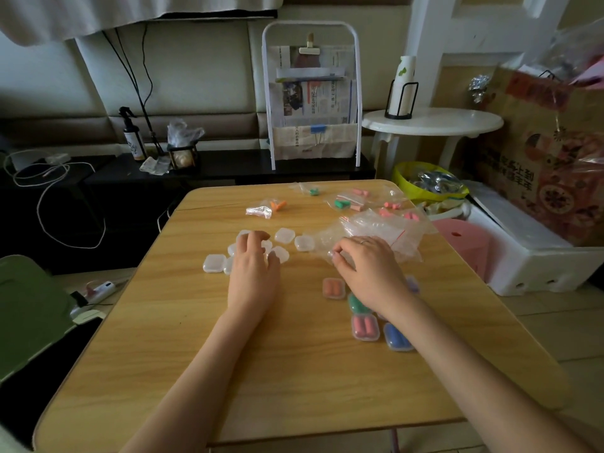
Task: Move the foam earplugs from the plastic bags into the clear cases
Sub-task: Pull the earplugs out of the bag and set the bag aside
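My left hand (253,266) rests on a cluster of several empty clear cases (214,263), fingers bent over one of them. My right hand (366,269) pinches the edge of an empty plastic bag in a crumpled heap of bags (376,228). Filled cases lie under and beside my right wrist: an orange one (333,288), a green one (354,304), a pink one (365,326), a blue one (397,338). Further back lie bags holding earplugs: orange (277,205), green (313,191), green and pink (346,202), pink (392,206).
The wooden table (261,371) drops off at its front and side edges. A pink stool (461,240) and a white foam box (529,256) stand right of it. A yellow bowl (402,174) sits behind the right corner, a newspaper rack (312,93) further back.
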The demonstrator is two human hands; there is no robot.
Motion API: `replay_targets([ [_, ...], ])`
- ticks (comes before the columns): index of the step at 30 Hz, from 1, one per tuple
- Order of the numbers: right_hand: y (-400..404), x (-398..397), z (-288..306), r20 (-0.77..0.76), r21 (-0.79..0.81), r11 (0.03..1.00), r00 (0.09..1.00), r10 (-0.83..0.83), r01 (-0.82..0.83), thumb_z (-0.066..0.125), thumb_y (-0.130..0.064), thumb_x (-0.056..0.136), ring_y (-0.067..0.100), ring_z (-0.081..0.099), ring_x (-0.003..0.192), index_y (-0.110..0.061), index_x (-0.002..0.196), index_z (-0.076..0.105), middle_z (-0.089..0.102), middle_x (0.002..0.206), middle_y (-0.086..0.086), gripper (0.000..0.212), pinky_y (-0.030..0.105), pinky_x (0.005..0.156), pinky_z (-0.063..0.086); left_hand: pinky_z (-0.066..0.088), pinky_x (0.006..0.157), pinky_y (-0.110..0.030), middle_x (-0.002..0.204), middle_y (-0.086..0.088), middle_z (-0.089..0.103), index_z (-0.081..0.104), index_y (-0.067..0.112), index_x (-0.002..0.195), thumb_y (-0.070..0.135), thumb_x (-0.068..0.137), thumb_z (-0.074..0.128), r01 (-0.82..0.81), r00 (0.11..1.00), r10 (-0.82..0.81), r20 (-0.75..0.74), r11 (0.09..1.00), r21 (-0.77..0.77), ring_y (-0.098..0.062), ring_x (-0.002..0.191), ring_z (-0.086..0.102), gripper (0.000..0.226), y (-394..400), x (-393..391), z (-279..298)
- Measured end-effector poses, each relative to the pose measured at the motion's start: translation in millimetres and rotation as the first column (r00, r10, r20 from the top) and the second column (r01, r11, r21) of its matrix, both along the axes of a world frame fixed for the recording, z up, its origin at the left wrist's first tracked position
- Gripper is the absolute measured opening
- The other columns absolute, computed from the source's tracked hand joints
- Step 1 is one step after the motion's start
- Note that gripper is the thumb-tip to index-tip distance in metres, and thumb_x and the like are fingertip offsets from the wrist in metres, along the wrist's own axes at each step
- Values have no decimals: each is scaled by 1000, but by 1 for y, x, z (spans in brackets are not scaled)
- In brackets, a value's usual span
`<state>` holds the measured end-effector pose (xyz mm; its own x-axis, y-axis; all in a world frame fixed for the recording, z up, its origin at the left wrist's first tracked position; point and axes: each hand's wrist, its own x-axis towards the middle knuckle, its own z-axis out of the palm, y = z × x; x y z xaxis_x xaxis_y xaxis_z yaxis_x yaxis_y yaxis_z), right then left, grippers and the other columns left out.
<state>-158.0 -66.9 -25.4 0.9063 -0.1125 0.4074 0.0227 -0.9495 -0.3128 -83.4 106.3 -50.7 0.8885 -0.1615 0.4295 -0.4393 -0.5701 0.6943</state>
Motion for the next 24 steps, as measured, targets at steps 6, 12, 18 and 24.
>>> replay_targets([
  [6,21,43,21,-42,-70,994,996,76,-79,43,-16,99,16,49,118,-20,117,64,60,124,-4,28,34,107,34,38,79,-28,123,-7,46,52,8,116,3,89,51,-37,999,35,33,997,63,-24,108,51,27,30,13,1],
  [12,52,134,27,-288,-194,970,954,84,-144,38,-20,102,24,34,136,-36,137,48,38,151,-2,40,43,111,26,33,88,-27,127,-9,47,52,7,117,6,90,53,-41,998,35,60,994,100,-28,117,45,28,40,34,4],
  [18,63,201,9,-466,-236,964,885,-4,-120,35,-30,102,34,10,146,-45,145,28,11,160,3,46,55,116,9,32,89,-25,125,-7,49,52,8,118,8,91,52,-55,996,52,77,998,43,-26,117,44,27,45,44,7],
  [24,60,215,-15,-445,-125,990,895,-5,-57,39,-30,100,30,49,124,-27,136,51,43,146,11,38,44,99,44,25,83,-16,119,-1,52,53,10,115,9,91,51,-62,996,65,57,997,-41,-20,115,45,24,46,48,8],
])
